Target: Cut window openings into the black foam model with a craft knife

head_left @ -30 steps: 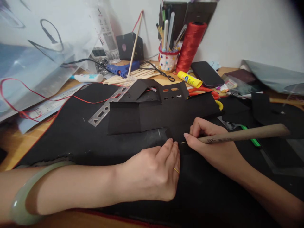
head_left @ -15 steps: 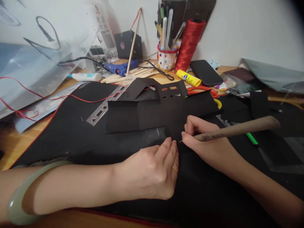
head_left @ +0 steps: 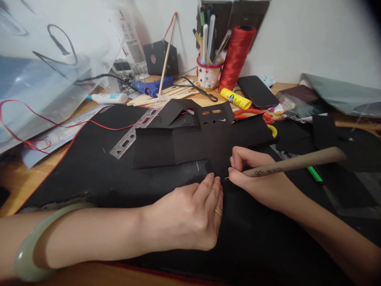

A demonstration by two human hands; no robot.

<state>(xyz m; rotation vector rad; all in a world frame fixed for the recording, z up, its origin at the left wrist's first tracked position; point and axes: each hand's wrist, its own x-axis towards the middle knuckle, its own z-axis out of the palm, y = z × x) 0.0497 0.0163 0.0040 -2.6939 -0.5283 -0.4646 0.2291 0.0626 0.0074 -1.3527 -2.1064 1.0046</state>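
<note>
My right hand (head_left: 258,174) grips a craft knife (head_left: 300,162) with a thick tan handle. Its short, shiny tip points left and touches or nearly touches the black card (head_left: 196,145), just past my left fingertips. With fingers together and bent, my left hand (head_left: 193,214) holds the card down; its thumb is hidden. The card has folded flaps, and small cut-out holes show in its far panel (head_left: 216,115). Under it lies a dark mat (head_left: 119,190) with a red edge. A clear stencil ruler (head_left: 127,139) rests by the card's left side.
Behind the card are a glue stick (head_left: 235,99), orange-handled scissors (head_left: 253,114), a phone (head_left: 258,91), a pen cup (head_left: 209,75), a red thread spool (head_left: 238,57), a blue glue gun (head_left: 151,86) and wooden sticks (head_left: 181,92). Black scraps (head_left: 345,182) lie right; red cord (head_left: 74,124) trails left.
The knife's handle end has shifted slightly left, and its tip shows a little more. Both hands stay nearly in place; the whole view has moved slightly.
</note>
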